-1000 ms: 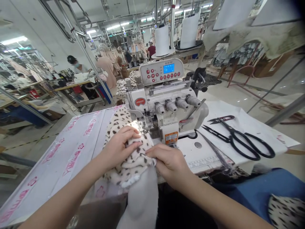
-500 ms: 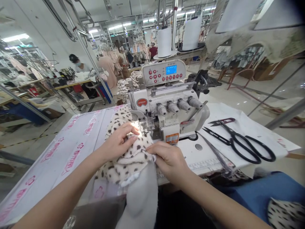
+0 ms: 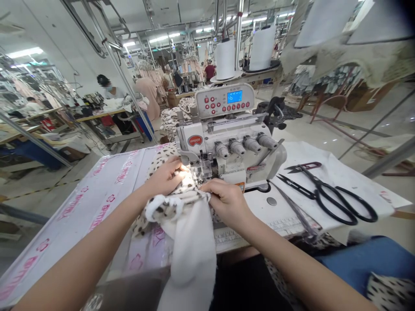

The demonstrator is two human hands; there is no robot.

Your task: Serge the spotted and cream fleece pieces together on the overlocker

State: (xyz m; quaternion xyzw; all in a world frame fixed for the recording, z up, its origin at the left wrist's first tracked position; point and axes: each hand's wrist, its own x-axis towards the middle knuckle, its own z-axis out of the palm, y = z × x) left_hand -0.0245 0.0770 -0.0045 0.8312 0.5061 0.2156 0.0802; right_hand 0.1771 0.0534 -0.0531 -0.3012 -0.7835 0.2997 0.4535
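White fabric with dark spots (image 3: 162, 156) lies at the presser foot of a white overlock sewing machine (image 3: 191, 129), under its bright lamp. My left hand (image 3: 166, 176) is closed on this fabric just left of the foot, fingers bent and thumb beneath them. My right hand (image 3: 228, 203) pinches the fabric's edge in front of the foot, its fingertips partly hidden in the folds. A plain white length of the cloth (image 3: 194, 250) hangs over the table's front edge between my arms. The needle itself is hard to make out.
Large black scissors (image 3: 337, 201) and small thread snips (image 3: 304, 167) lie on white sheeting right of the machine. Thread cones (image 3: 225, 60) stand behind it. Printed plastic (image 3: 81, 207) covers the table at left. A co-worker (image 3: 108, 88) sits farther back.
The spotted cloth has been gathered and folded toward the foot, showing more of its white side. My right hand has moved slightly up; my left hand has shifted up a little, fingers more bent.
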